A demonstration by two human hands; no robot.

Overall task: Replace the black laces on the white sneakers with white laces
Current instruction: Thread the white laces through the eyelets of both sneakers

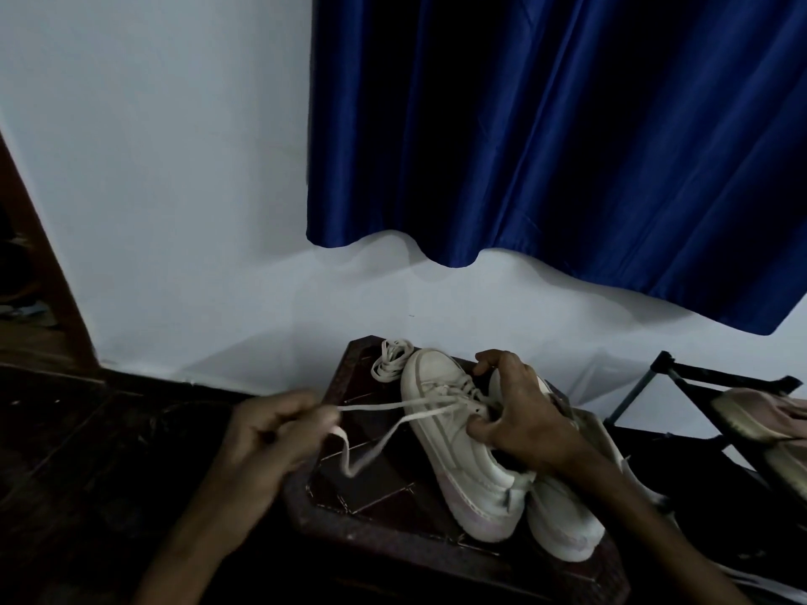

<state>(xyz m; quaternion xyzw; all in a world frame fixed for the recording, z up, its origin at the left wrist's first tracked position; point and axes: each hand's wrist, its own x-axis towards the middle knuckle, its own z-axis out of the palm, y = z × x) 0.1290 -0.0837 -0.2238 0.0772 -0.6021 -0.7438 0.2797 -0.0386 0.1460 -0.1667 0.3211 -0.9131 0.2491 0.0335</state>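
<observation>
Our left hand (270, 434) pinches the limp white lace (380, 405); our right hand (522, 414) grips the light sneaker (463, 460). We judge its stiff tip the best hold.

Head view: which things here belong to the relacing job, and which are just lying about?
Job: white sneaker being laced, gripped by the right hand; second white sneaker beside it; flat white lace pinched by the left hand; coiled spare white lace behind the toe; dark wooden table.
Lying about: blue satin curtain; black metal rack; pale pink shoe on it; brown wooden door frame.
</observation>
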